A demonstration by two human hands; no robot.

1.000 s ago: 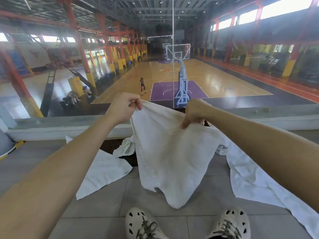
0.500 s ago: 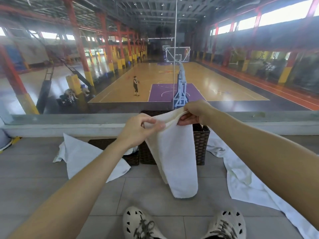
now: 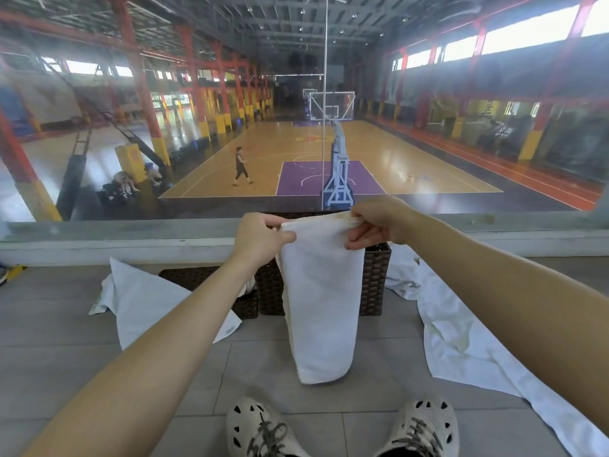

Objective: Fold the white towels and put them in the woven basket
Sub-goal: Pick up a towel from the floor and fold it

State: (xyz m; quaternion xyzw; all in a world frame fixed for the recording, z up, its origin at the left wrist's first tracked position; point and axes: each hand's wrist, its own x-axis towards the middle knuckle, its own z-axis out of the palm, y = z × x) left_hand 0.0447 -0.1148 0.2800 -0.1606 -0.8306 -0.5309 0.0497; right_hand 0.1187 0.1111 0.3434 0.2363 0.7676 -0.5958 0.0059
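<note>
Your left hand (image 3: 260, 240) pinches the top left corner of the towel (image 3: 321, 301), its fingers (image 3: 280, 222) curled tight on the cloth. Your right hand (image 3: 379, 225) has the top right corner the same way, thumb below the edge and fingers bent over it. The top edge runs almost level between your hands, and the towel hangs from it as a long doubled strip with a rounded fold at the bottom. It hangs in front of the basket (image 3: 375, 282), hiding the basket's middle. The basket is dark and woven and stands on the floor (image 3: 66, 357) against the ledge (image 3: 99, 249). Just to its left sits a lower woven piece (image 3: 184, 277). The left towel (image 3: 145, 305) lies spread on the floor, one part over that piece. The right towel (image 3: 461, 344) lies rumpled from beside the basket out toward the lower right edge. Your shoes (image 3: 263, 430) show at the bottom. Beyond the ledge and glass, a person (image 3: 240, 166) is on the court (image 3: 395, 159).
</note>
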